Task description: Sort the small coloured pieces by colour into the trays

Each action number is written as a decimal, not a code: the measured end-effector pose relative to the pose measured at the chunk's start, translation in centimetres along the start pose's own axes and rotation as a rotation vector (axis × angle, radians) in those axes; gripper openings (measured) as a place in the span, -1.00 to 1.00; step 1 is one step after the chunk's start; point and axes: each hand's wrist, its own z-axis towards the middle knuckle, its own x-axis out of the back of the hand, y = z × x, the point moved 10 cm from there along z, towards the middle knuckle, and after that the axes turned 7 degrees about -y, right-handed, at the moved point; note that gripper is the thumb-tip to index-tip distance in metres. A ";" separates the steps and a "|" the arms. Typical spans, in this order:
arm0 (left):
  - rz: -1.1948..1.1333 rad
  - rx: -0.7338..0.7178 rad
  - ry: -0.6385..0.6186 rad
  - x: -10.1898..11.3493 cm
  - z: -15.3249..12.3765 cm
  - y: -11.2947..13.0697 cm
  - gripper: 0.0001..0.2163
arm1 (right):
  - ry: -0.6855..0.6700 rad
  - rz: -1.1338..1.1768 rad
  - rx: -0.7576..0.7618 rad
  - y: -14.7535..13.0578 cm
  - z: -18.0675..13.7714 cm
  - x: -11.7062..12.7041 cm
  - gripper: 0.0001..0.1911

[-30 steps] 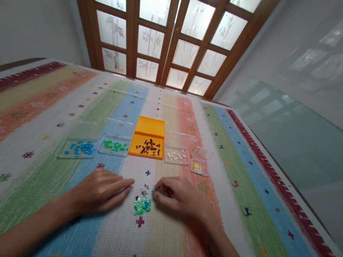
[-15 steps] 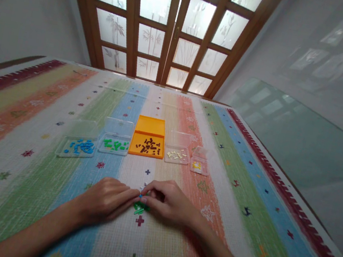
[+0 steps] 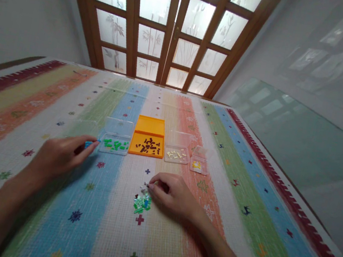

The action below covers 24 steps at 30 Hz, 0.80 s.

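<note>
Hands apart, the left hand (image 3: 61,152) pinches a blue brick (image 3: 99,140) centre-left and the right hand (image 3: 171,193), grip unclear, is beside a mixed pile (image 3: 141,204) unboxed at lower centre, below open boxes (image 3: 151,125) already holding colour-grouped bricks (image 3: 147,148).

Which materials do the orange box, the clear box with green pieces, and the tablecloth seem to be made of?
Orange box: probably plastic, opaque and smooth; its colour is even.
Clear box with green pieces: likely rigid plastic, glossy; see-through, with bright edges.
Tablecloth: matte, perhaps woven fabric; fine grid texture shows, but vinyl is possible.
</note>
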 end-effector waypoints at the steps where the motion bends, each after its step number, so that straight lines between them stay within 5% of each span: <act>1: 0.051 0.123 -0.048 0.1 0.1 -1.7 -0.68 | 0.012 -0.028 -0.022 0.2 0.0 0.3 -0.88; 5: 0.151 0.421 -0.267 -0.3 -0.3 -5.2 -0.65 | -0.005 -0.126 -0.127 1.4 -0.2 1.2 -0.94; 13: 0.198 0.531 -0.455 -1.8 -1.0 -6.4 -0.58 | -0.110 -0.202 -0.186 2.2 -0.6 1.0 -0.92; 19: 0.239 0.477 -0.212 -0.3 -0.7 -5.8 -0.60 | -0.137 -0.194 -0.158 2.2 -0.5 0.7 -0.87; 24: 0.159 0.120 0.075 0.7 -0.3 -0.8 -0.67 | -0.129 -0.179 -0.136 2.3 -1.0 1.5 -0.87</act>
